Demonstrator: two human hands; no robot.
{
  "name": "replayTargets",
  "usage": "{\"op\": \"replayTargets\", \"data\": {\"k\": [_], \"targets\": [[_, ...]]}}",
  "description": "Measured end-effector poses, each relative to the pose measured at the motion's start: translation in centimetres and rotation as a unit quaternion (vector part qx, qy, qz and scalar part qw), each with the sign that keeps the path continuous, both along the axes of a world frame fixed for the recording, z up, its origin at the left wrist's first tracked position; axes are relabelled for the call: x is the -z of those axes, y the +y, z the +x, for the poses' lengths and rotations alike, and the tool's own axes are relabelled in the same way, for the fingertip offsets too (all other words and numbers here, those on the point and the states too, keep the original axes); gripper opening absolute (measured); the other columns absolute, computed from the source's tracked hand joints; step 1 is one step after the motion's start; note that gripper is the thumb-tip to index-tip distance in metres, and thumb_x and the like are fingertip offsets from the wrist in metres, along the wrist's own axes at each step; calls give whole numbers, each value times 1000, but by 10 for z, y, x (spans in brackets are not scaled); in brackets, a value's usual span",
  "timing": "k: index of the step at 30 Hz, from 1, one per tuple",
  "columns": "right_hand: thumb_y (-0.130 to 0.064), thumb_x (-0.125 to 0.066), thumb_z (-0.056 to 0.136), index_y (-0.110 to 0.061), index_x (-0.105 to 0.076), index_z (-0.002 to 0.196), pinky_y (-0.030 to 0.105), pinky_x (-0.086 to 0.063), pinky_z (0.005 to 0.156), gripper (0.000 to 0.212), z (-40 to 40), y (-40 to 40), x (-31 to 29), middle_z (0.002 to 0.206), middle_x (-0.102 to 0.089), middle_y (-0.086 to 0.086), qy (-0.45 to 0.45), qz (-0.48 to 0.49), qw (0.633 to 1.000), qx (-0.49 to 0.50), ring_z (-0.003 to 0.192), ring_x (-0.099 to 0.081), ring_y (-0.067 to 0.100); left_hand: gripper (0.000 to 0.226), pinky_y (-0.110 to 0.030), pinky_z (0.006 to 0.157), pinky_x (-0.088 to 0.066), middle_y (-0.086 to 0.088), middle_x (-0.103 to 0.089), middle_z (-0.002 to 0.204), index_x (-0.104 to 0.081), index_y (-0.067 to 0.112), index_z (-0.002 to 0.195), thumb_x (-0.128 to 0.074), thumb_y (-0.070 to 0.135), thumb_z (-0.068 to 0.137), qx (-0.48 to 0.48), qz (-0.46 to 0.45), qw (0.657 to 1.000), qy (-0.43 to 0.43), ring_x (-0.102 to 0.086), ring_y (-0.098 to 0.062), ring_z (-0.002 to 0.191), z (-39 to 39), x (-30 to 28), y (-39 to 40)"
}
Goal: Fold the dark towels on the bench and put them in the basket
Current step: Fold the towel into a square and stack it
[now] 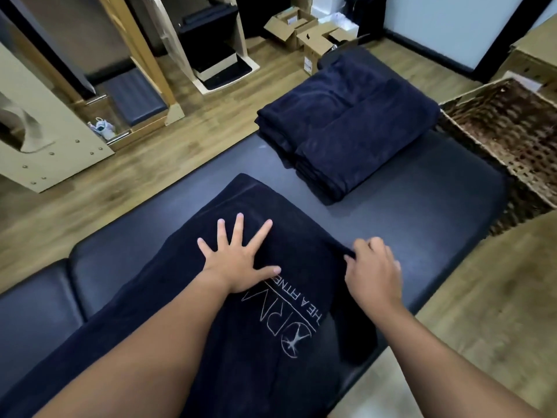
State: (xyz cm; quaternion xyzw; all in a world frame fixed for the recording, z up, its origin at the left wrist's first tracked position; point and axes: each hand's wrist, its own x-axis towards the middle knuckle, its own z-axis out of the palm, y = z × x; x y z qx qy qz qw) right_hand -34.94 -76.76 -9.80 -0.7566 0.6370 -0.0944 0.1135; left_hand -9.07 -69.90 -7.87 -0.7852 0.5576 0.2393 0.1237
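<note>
Head view, looking down at a dark padded bench (pixel 422 206) running from near left to far right. A dark navy towel (pixel 241 342) lies spread w/ its long axis going from the near edge of the frame up toward the bench's middle; its far end is a straight hem pointing away from the viewer. White printed logo (pixel 283 318) on the towel reads upside down from here, partly covered.

Left hand (pixel 238 263) lies flat on the towel, fingers spread wide and straight, palm pressing down near the towel's middle, just above the logo. Right hand (pixel 372 270) is at the towel's right edge, fingers curled, pinching a bit of the cloth there.

Far along the bench sits a stack of folded dark towels (pixel 346 128), well apart from the spread one. A woven wicker basket (pixel 506 137) stands on the floor just beside the bench's far right end. Cardboard boxes (pixel 304 34) on the wood floor at far centre; wooden equipment at far left.
</note>
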Motion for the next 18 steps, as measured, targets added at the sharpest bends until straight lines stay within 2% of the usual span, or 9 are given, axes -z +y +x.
{"op": "replayTargets", "data": {"k": [2, 4, 5, 7, 9, 11, 13, 15, 18], "targets": [[-17, -69, 87, -11, -54, 86, 47, -44, 72, 16, -12, -4, 7, 93, -52, 12, -33, 3, 998, 44, 87, -55, 40, 103, -79, 111, -1, 0, 35, 163, 31, 63, 141, -42, 92, 75, -22, -22, 999, -10, 29, -37, 150, 7, -1, -20], [-8, -63, 87, -11, -55, 92, 51, -44, 78, 11, -16, -6, 8, 98, -54, 14, -48, 31, 995, 80, 93, -54, 42, 113, -78, 112, -1, 3, 34, 163, 29, 57, 146, -48, 92, 71, -20, -23, 999, -20, 28, -34, 150, 13, -2, -36], [-4, -60, 83, -12, -56, 99, 50, -43, 80, 18, -13, -6, 7, 101, -55, 13, -41, 39, 995, 83, 96, -53, 41, 116, -78, 112, -1, 4, 35, 163, 29, 57, 146, -50, 93, 69, -6, -13, 1000, -18, 29, -34, 150, 14, -2, -44], [0, -58, 73, -14, -59, 114, 50, -42, 81, 43, -1, -6, 0, 108, -56, 11, -29, 2, 998, 48, 98, -51, 39, 117, -80, 110, 0, 3, 38, 161, 27, 65, 142, -57, 92, 65, 17, 15, 1000, -4, 30, -36, 149, 16, -3, -56], [-9, -64, 75, -19, -61, 123, 48, -42, 82, 49, 11, -3, -7, 115, -55, 7, -28, -72, 995, -66, 100, -50, 35, 116, -82, 108, 1, 1, 42, 158, 25, 74, 135, -62, 92, 60, 11, 40, 999, 19, 32, -42, 147, 17, -4, -67], [-32, -61, 87, -24, -59, 130, 46, -42, 88, 43, 19, 0, -5, 124, -54, 1, -2, -70, 974, -216, 108, -51, 29, 108, -82, 106, 3, -2, 42, 158, 24, 77, 132, -54, 96, 61, -3, 55, 998, 20, 32, -47, 146, 17, -3, -80], [-51, -50, 92, -27, -53, 138, 44, -42, 97, 51, 20, 3, 2, 139, -50, 1, 42, -19, 956, -290, 121, -50, 26, 86, -80, 109, 4, -5, 40, 160, 24, 75, 134, -36, 95, 75, -19, 60, 998, 10, 31, -47, 146, 15, -2, -95], [-53, -48, 94, -31, -47, 144, 44, -39, 105, 55, 13, 2, 11, 151, -42, 1, 62, -3, 958, -280, 134, -43, 26, 67, -78, 111, 3, -7, 36, 162, 24, 70, 139, -23, 80, 92, -27, 63, 998, -3, 29, -44, 147, 14, 1, -108], [-41, -49, 99, -31, -42, 151, 44, -36, 112, 53, -2, -4, 18, 157, -37, 3, 44, 5, 975, -216, 144, -35, 27, 63, -78, 112, -2, -7, 28, 165, 20, 59, 148, -25, 52, 106, 10, 58, 998, -33, 25, -40, 151, 20, 0, -123]]}}
